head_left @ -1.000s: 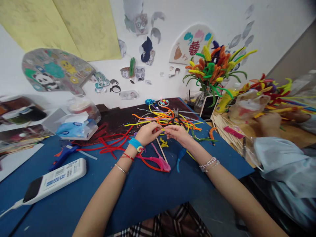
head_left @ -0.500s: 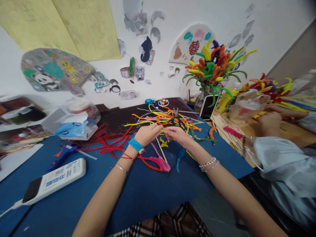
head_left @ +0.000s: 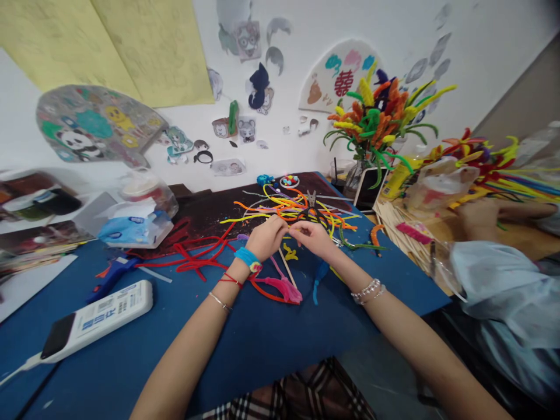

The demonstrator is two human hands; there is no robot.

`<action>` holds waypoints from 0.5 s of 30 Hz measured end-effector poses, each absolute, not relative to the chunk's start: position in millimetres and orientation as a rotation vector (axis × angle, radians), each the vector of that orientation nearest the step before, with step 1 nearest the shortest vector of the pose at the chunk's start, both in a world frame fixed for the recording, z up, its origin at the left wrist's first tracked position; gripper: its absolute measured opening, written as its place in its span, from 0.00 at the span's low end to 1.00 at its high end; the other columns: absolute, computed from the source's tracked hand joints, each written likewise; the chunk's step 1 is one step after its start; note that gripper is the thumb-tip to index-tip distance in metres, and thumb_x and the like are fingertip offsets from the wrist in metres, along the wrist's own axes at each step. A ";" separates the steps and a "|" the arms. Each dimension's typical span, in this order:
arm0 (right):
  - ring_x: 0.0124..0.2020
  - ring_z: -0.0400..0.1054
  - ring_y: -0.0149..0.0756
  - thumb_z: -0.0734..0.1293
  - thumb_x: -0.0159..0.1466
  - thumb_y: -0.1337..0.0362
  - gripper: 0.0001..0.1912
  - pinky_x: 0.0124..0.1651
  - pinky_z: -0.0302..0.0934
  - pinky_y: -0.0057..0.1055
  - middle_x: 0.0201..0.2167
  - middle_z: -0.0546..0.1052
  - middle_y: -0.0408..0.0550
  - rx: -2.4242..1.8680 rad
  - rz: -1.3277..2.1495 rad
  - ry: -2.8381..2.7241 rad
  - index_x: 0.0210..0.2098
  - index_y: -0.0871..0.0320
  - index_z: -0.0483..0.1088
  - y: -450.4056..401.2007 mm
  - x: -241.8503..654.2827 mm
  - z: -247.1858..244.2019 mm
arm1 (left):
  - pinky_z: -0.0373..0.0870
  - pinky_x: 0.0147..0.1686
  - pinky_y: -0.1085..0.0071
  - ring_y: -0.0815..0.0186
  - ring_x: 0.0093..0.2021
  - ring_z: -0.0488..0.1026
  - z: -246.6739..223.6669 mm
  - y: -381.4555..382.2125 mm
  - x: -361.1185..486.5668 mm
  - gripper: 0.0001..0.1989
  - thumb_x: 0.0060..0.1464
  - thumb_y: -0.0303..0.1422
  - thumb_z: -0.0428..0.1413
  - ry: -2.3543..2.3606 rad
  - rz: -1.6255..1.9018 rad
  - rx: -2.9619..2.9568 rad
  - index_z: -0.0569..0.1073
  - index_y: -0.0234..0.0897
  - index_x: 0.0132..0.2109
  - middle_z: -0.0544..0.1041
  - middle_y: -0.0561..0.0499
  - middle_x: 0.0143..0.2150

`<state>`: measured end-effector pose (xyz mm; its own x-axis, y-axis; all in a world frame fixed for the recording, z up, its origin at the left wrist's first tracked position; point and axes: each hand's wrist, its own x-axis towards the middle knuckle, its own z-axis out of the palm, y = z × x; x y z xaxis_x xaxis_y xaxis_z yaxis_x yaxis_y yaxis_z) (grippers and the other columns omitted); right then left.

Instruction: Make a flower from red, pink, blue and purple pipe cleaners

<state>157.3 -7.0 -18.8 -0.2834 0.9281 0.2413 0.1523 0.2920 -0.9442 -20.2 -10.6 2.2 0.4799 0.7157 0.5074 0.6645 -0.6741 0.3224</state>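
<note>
My left hand [head_left: 266,236] and my right hand [head_left: 314,238] meet above the blue table, fingertips pinched and almost touching. Whatever is between them is too small to make out. Just behind lies a loose heap of yellow, orange and purple pipe cleaners [head_left: 262,207], with black-handled pliers [head_left: 311,201] on top. Under and near my hands are a small bent yellow piece [head_left: 289,252], a thin wooden stick [head_left: 287,269], a pink fuzzy piece [head_left: 285,288] and a blue fuzzy piece [head_left: 321,273]. Red pipe cleaners [head_left: 190,263] sprawl to the left of my left hand.
On the left are a white handheld device [head_left: 105,309], a blue glue gun [head_left: 109,280] and a tissue pack [head_left: 129,228]. A pipe-cleaner bouquet [head_left: 378,116] and a phone [head_left: 370,189] stand back right. Another person's hand [head_left: 479,219] works beside wooden sticks [head_left: 396,233].
My left hand has turned and shifted slightly right, its fingers more bent. My right hand's fingers have curled in a little. The other person's hands have moved slightly.
</note>
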 end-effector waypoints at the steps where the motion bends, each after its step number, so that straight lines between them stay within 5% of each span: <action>1: 0.21 0.61 0.30 0.68 0.55 0.54 0.12 0.27 0.56 0.29 0.25 0.73 0.43 -1.008 1.030 -1.658 0.31 0.57 0.73 -7.8 156.8 -18.7 | 0.69 0.35 0.69 0.65 0.36 0.71 -0.4 -8.5 -18.4 0.08 0.61 0.30 0.47 1.242 0.979 2.574 0.69 0.35 0.35 0.72 0.48 0.35; 6: 0.30 0.64 0.35 0.69 0.55 0.55 0.10 0.34 0.59 0.31 0.33 0.75 0.48 -1.002 0.907 -1.641 0.30 0.55 0.73 -12.0 154.4 -18.6 | 0.70 0.25 0.74 0.73 0.24 0.70 -11.2 0.8 -18.6 0.11 0.61 0.34 0.51 1.128 0.910 2.399 0.71 0.30 0.35 0.72 0.55 0.26; 11: 0.20 0.61 0.27 0.67 0.59 0.56 0.11 0.26 0.58 0.28 0.24 0.71 0.40 -1.011 1.083 -1.629 0.32 0.58 0.71 -7.8 155.9 -21.6 | 0.70 0.24 0.75 0.73 0.22 0.71 -6.5 -1.8 -20.0 0.11 0.62 0.31 0.48 1.080 0.961 2.374 0.71 0.31 0.36 0.73 0.55 0.24; 15: 0.29 0.68 0.28 0.63 0.65 0.59 0.12 0.31 0.66 0.29 0.33 0.73 0.44 -1.020 1.294 -1.575 0.40 0.62 0.68 -3.9 158.0 -24.1 | 0.69 0.29 0.73 0.70 0.27 0.72 4.6 -10.7 -16.6 0.07 0.59 0.29 0.49 1.133 1.055 2.484 0.72 0.33 0.37 0.75 0.50 0.30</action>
